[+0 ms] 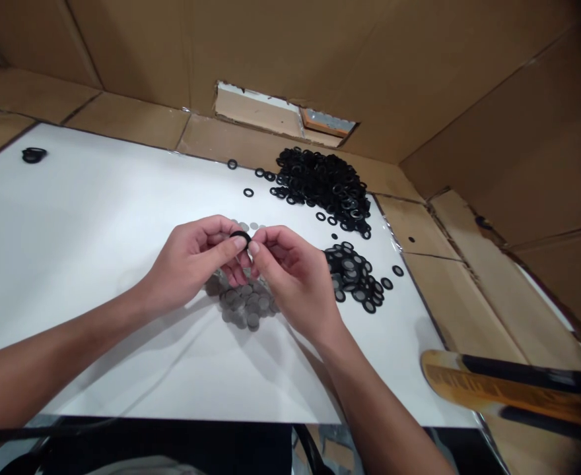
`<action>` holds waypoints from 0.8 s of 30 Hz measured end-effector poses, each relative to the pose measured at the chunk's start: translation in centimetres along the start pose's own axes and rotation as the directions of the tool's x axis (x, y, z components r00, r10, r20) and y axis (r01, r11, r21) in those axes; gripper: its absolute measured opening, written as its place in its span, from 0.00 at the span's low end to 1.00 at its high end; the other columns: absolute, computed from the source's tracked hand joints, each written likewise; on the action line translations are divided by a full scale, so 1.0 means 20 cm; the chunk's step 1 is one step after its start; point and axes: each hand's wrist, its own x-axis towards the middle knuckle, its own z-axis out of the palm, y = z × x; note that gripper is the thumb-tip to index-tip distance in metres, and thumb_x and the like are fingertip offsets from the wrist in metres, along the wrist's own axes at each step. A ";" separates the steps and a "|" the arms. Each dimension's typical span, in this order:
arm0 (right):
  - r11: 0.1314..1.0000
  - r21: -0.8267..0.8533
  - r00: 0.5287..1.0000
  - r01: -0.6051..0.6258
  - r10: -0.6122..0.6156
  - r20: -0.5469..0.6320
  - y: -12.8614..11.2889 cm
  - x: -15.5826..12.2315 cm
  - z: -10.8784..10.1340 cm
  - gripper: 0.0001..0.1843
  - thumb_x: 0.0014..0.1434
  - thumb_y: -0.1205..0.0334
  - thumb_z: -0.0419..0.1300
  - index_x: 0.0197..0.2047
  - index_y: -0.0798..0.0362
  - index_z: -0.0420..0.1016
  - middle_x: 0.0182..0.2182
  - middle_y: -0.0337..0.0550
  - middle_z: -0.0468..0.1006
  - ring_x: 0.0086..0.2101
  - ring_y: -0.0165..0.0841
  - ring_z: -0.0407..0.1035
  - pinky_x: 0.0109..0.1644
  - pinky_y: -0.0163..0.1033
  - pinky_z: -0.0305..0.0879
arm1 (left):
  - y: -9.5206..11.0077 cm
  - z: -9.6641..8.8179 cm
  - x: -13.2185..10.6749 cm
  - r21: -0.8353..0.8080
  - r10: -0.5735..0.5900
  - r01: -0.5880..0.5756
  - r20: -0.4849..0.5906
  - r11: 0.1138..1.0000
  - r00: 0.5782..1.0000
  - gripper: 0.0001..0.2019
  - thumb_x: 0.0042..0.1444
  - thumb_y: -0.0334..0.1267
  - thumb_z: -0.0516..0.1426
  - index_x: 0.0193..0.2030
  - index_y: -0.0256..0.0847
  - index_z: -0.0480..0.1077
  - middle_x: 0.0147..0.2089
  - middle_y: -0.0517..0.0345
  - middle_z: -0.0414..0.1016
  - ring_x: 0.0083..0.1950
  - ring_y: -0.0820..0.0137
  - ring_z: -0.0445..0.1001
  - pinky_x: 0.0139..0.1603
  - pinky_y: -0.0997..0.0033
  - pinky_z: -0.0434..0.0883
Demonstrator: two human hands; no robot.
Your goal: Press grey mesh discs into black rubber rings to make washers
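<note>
Between my two hands is a black rubber ring (241, 235), held over the white table. My left hand (196, 257) pinches it from the left with thumb and fingers. From the right, the thumb and fingertips of my right hand (293, 270) close on its edge; whether a disc sits inside the ring is hidden. Below and behind the hands lies a pile of small grey mesh discs (245, 307), partly covered by them. To the right of my right hand is a heap of black rings with grey centres (354, 274).
A large pile of black rings (320, 185) lies at the back right, with loose ones around it. A few black rings (34, 155) sit at the far left. Cardboard walls (290, 53) enclose the white table (122, 191). An amber-and-black handled object (493, 382) juts in at right.
</note>
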 end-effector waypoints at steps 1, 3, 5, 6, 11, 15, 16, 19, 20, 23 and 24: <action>1.000 -0.006 1.000 0.000 0.000 -0.011 0.00 0.00 0.00 0.06 0.63 0.60 0.61 0.35 0.52 0.71 0.27 0.36 0.75 0.27 0.28 0.71 0.34 0.35 0.69 | 0.00 0.00 0.00 0.006 0.000 0.000 -0.009 1.000 1.000 0.08 0.60 0.42 0.62 0.38 0.39 0.73 0.30 0.59 0.78 0.28 0.69 0.78 0.34 0.68 0.78; 1.000 0.006 1.000 -0.011 0.011 -0.008 0.00 0.00 0.00 0.06 0.63 0.60 0.62 0.35 0.52 0.72 0.27 0.36 0.75 0.27 0.28 0.70 0.34 0.35 0.69 | 0.00 0.00 0.00 0.001 0.003 -0.003 -0.020 1.000 1.000 0.09 0.59 0.42 0.62 0.37 0.38 0.73 0.30 0.59 0.78 0.28 0.69 0.78 0.33 0.68 0.78; 0.999 0.025 1.000 -0.022 0.022 0.003 0.00 0.00 0.00 0.06 0.63 0.61 0.61 0.35 0.53 0.71 0.26 0.35 0.74 0.27 0.27 0.70 0.34 0.34 0.68 | 0.00 0.00 0.01 -0.011 -0.003 0.003 -0.012 1.000 1.000 0.09 0.60 0.42 0.62 0.37 0.39 0.73 0.29 0.60 0.78 0.27 0.69 0.78 0.32 0.69 0.78; 0.999 0.030 1.000 -0.022 0.022 -0.001 0.00 0.00 0.00 0.06 0.62 0.61 0.62 0.34 0.53 0.71 0.26 0.35 0.74 0.26 0.27 0.69 0.34 0.34 0.68 | 0.00 0.00 0.01 -0.016 -0.009 0.009 -0.005 1.000 1.000 0.08 0.60 0.42 0.62 0.37 0.39 0.73 0.29 0.60 0.77 0.27 0.70 0.77 0.32 0.70 0.77; 0.999 0.020 0.998 -0.043 0.044 -0.033 -0.01 0.01 0.00 0.06 0.61 0.61 0.63 0.34 0.53 0.72 0.27 0.36 0.74 0.27 0.27 0.69 0.33 0.33 0.67 | 0.01 0.00 0.00 0.006 -0.033 0.033 0.018 0.999 0.999 0.08 0.61 0.42 0.61 0.36 0.39 0.74 0.29 0.61 0.78 0.26 0.72 0.78 0.30 0.74 0.76; 0.994 0.022 0.995 -0.103 0.103 0.000 -0.02 0.01 -0.02 0.07 0.60 0.60 0.63 0.33 0.53 0.71 0.26 0.36 0.73 0.25 0.26 0.66 0.31 0.33 0.66 | 0.03 -0.02 0.01 0.104 -0.054 0.051 0.021 0.993 0.998 0.07 0.58 0.40 0.63 0.35 0.38 0.75 0.28 0.60 0.80 0.26 0.71 0.79 0.29 0.75 0.77; 0.992 0.025 0.993 -0.121 0.120 0.017 -0.02 0.01 -0.03 0.08 0.59 0.59 0.64 0.33 0.53 0.71 0.26 0.36 0.73 0.25 0.26 0.66 0.31 0.33 0.65 | 0.04 -0.02 0.01 0.124 -0.060 0.057 0.028 0.991 0.998 0.07 0.58 0.40 0.63 0.34 0.38 0.75 0.28 0.60 0.80 0.26 0.70 0.79 0.28 0.75 0.77; 0.988 0.044 0.988 -0.146 0.143 0.057 -0.02 0.01 -0.03 0.08 0.59 0.58 0.63 0.32 0.53 0.70 0.26 0.37 0.73 0.25 0.26 0.65 0.30 0.33 0.64 | 0.04 -0.04 0.02 0.115 -0.078 0.068 0.080 0.991 0.994 0.06 0.57 0.38 0.64 0.33 0.38 0.76 0.28 0.58 0.81 0.26 0.69 0.80 0.28 0.74 0.78; 0.988 0.052 0.988 -0.145 0.142 0.063 -0.02 0.01 -0.03 0.08 0.59 0.59 0.63 0.32 0.53 0.70 0.26 0.37 0.73 0.25 0.26 0.65 0.30 0.33 0.64 | 0.03 -0.04 0.02 0.089 -0.080 0.071 0.099 0.993 0.992 0.05 0.56 0.38 0.64 0.33 0.39 0.76 0.28 0.58 0.81 0.26 0.68 0.80 0.28 0.74 0.78; 0.988 0.081 0.989 -0.133 0.128 0.070 -0.02 0.01 -0.02 0.08 0.60 0.60 0.62 0.32 0.53 0.69 0.26 0.37 0.73 0.26 0.27 0.66 0.31 0.34 0.65 | 0.01 -0.04 0.02 -0.004 -0.083 0.084 0.124 0.996 0.989 0.04 0.57 0.37 0.64 0.35 0.39 0.76 0.27 0.60 0.81 0.25 0.68 0.80 0.28 0.74 0.79; 0.988 0.085 0.990 -0.129 0.123 0.070 -0.01 0.00 -0.02 0.07 0.60 0.60 0.61 0.32 0.53 0.69 0.25 0.36 0.72 0.26 0.27 0.66 0.31 0.34 0.65 | 0.01 -0.04 0.01 -0.025 -0.084 0.087 0.121 0.996 0.989 0.04 0.57 0.37 0.64 0.35 0.39 0.77 0.27 0.60 0.81 0.26 0.68 0.81 0.29 0.74 0.79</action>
